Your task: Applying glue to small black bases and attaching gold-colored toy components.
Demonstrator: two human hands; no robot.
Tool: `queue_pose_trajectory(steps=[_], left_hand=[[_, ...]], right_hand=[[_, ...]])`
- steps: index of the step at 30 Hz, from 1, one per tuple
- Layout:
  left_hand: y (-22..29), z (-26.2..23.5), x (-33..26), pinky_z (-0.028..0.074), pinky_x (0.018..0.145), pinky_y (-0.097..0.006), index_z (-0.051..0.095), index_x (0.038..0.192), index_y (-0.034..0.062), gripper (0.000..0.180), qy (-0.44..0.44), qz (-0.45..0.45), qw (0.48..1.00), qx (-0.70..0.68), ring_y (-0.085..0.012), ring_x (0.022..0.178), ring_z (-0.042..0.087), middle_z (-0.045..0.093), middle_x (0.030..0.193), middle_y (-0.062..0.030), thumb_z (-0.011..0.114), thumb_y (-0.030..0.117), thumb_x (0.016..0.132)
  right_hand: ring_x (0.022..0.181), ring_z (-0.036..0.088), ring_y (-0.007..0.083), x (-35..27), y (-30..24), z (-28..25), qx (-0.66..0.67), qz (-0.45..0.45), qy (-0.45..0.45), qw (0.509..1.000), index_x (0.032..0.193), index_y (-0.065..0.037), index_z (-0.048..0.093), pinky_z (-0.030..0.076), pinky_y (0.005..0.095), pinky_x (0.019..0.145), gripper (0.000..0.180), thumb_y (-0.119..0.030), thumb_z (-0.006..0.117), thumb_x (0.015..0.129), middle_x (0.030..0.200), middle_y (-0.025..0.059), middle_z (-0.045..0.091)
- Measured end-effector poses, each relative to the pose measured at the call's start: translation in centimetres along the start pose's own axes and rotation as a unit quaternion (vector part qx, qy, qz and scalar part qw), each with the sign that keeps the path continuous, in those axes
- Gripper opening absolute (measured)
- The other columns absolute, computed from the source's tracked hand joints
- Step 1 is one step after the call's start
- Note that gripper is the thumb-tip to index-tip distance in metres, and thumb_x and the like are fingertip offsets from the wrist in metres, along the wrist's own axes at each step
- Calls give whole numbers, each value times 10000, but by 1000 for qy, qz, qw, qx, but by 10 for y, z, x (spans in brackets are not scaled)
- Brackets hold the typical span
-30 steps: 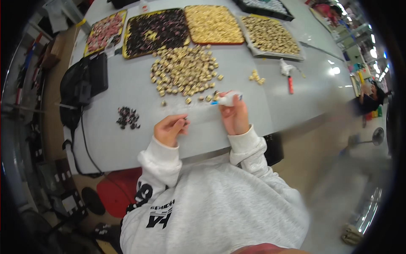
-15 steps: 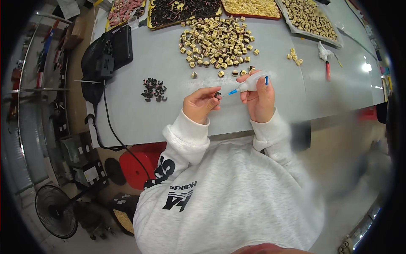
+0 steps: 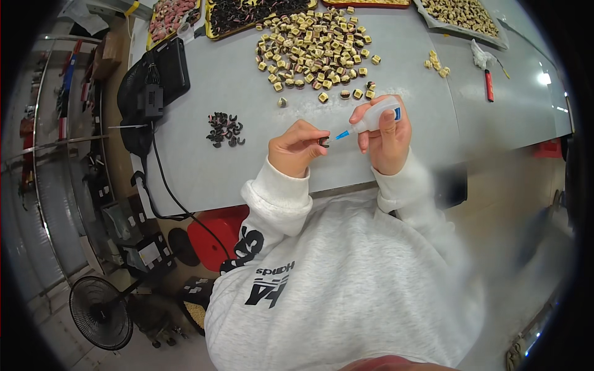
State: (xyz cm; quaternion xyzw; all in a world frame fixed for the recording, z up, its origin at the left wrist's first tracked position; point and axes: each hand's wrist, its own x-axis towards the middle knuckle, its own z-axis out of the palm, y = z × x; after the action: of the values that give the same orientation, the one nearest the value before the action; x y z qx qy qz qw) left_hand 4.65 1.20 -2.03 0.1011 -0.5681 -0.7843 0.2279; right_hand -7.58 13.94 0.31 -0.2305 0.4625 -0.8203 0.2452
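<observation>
Between the thumb and fingers of my left hand (image 3: 296,148) is a small dark curved piece (image 3: 323,141). My right hand (image 3: 390,139) grips a white squeeze bottle (image 3: 375,117) with a blue needle tip (image 3: 342,135). The bottle is tilted, its tip pointing left at the dark piece; whether they touch I cannot tell. Beyond my hands lies a heap of small cream-and-dark block pieces (image 3: 312,46), a few of them strayed toward me. Left of my left hand is a small pile of dark curved pieces (image 3: 224,130).
Along the far table edge stand a tray of pink pieces (image 3: 150,34), a yellow tray of dark pieces (image 3: 213,32) and a paper-lined tray (image 3: 502,42). A black bag (image 3: 130,99) with a cable sits at left. A red pen-like tool (image 3: 489,86) lies at right.
The view has shifted slightly. My left fingers have turned the dark piece, and the bottle's tip still points at it from the right.
</observation>
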Motion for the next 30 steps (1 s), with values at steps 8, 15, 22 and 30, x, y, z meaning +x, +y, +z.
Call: queue_pose_trajectory(steps=[8, 15, 22, 30], left_hand=[[2, 0, -1, 424, 690, -262, 668, 945, 23, 266, -10, -7, 1000, 19, -146, 764, 519, 570, 835, -67, 745, 68, 694], [4, 1, 0, 423, 695, -257, 668, 948, 22, 276, -13, -4, 1000, 24, -144, 766, 516, 573, 836, -67, 747, 82, 691], [4, 1, 1, 414, 693, -252, 669, 948, 25, 279, -25, 2, 999, 30, -138, 761, 509, 574, 841, -63, 750, 93, 690], [7, 3, 0, 410, 693, -251, 671, 946, 34, 283, -25, -17, 999, 30, -139, 761, 509, 575, 845, -63, 752, 107, 685]], right_hand=[[441, 447, 96, -1, -1, 0, -24, -7, -21, 999, 1018, -51, 402, 371, 192, 401, 350, -391, 407, 936, 813, 188, 590], [432, 444, 97, -2, -1, 0, -34, -9, -17, 999, 1018, -48, 398, 370, 193, 395, 346, -385, 411, 936, 802, 188, 591], [423, 442, 101, -2, -3, 1, -36, -10, -14, 999, 1009, -40, 399, 368, 197, 388, 347, -379, 411, 937, 799, 189, 591], [419, 441, 104, -3, -3, 1, -41, -13, -14, 999, 988, -30, 396, 372, 199, 386, 350, -376, 409, 938, 796, 191, 590]])
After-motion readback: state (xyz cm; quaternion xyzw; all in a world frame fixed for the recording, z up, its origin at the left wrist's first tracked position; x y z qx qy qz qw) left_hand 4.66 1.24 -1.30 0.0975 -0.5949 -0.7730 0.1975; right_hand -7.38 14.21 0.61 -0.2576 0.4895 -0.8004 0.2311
